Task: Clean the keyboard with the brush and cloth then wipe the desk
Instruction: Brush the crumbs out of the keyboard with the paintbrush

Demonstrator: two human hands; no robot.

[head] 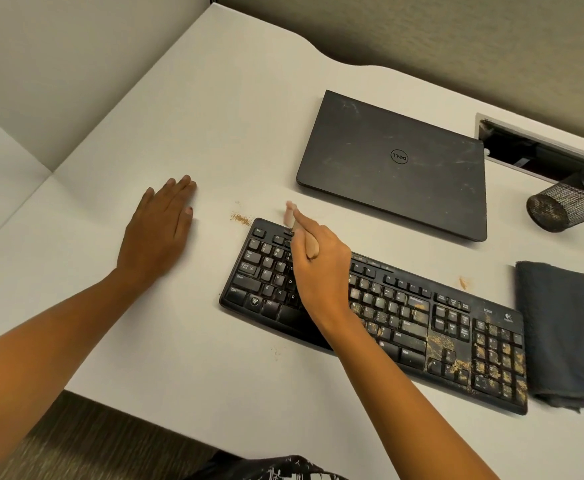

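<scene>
Nearest the camera, the two bare forearms reached out over the front edge of the white desk (186, 109). The black keyboard (422, 327) lay slanted across the desk, its right-hand keys and number pad thick with tan crumbs, its left end far cleaner. The right hand (321, 268) hung over the keyboard's left half, its grip pinching the wooden handle of the brush (309, 245); the brush head at the keyboard's far left edge was a pale blur, so how it met the keys could not be told. The folded dark cloth (560, 330) lay just right of the keyboard, untouched. To the left, the left hand (160, 226) rested flat on the desk, fingers spread, holding nothing. A small heap of crumbs (241, 219) sat just past the keyboard's far left corner. Farther back lay a closed, dusty laptop (397, 164), with a mesh pen cup (565, 207) tipped on its side to the right.
</scene>
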